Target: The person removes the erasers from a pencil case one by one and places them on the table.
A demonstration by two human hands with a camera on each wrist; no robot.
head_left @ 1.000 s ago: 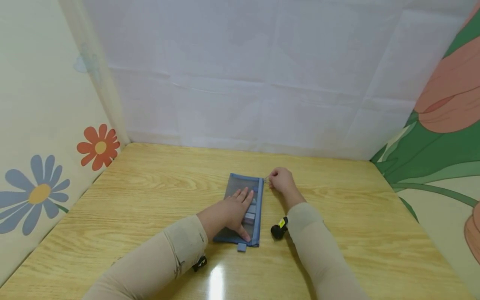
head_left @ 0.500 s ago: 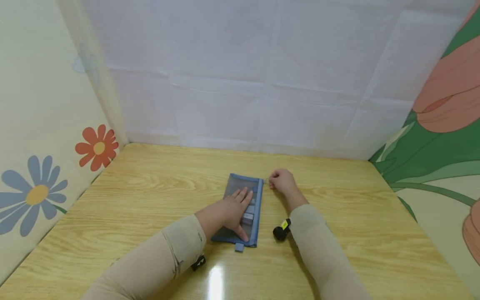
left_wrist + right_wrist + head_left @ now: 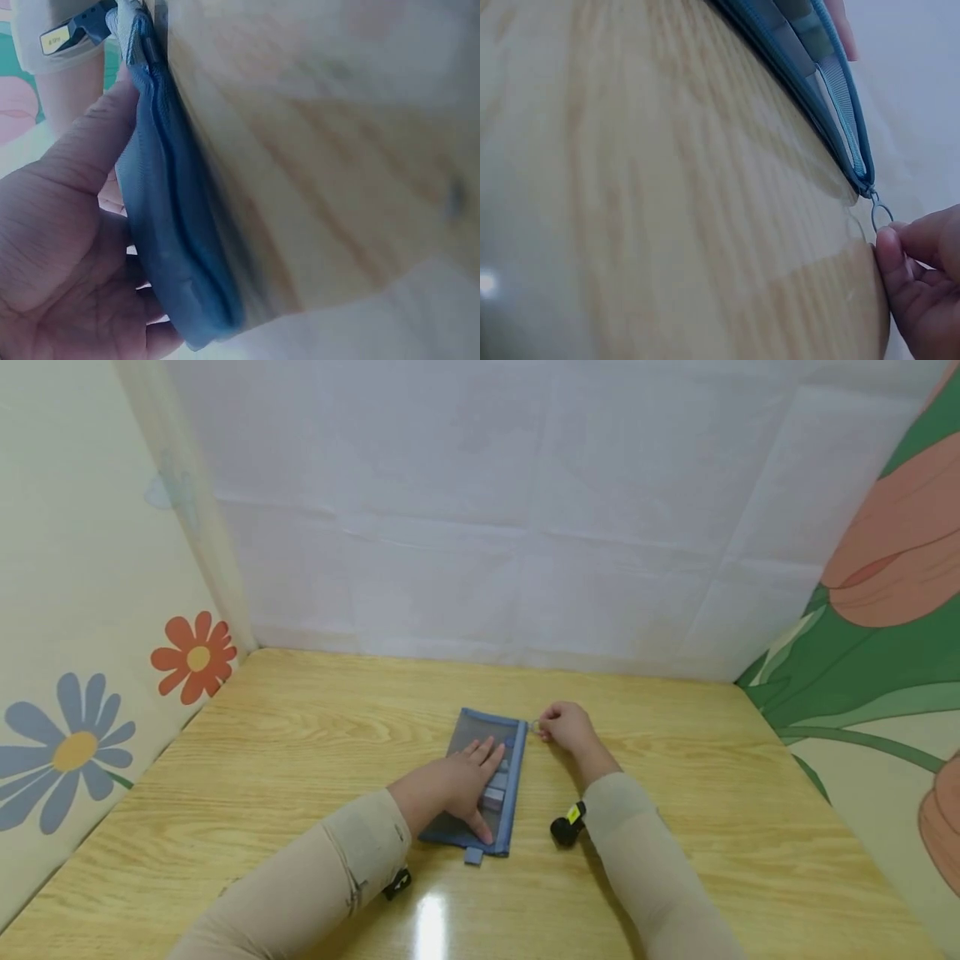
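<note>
A blue mesh zipper pouch (image 3: 480, 727) lies on the table, its zip edge along the right side. Fingers spread, my left hand (image 3: 456, 781) rests flat on it and covers its middle. Pale blocky items (image 3: 492, 797) show through the mesh. At the far right corner, my right hand (image 3: 566, 727) pinches the ring-shaped zipper pull (image 3: 882, 217) between thumb and finger. From the right wrist, the zip edge gapes, with items visible inside. The left wrist view catches the left thumb and palm beside the blue zip edge (image 3: 169, 202).
The wood-grain table (image 3: 337, 702) ends at a white cloth backdrop (image 3: 450, 568). Flower-printed panels stand left (image 3: 67, 585) and right (image 3: 892, 668). A small fabric tab (image 3: 473, 857) sticks out from the pouch's near end. A black wrist camera (image 3: 566, 828) hangs below the right sleeve.
The pouch's near end has shifted slightly left. My right hand, still on the zipper pull, has moved a little nearer and to the right. The left hand stays flat on the pouch.
</note>
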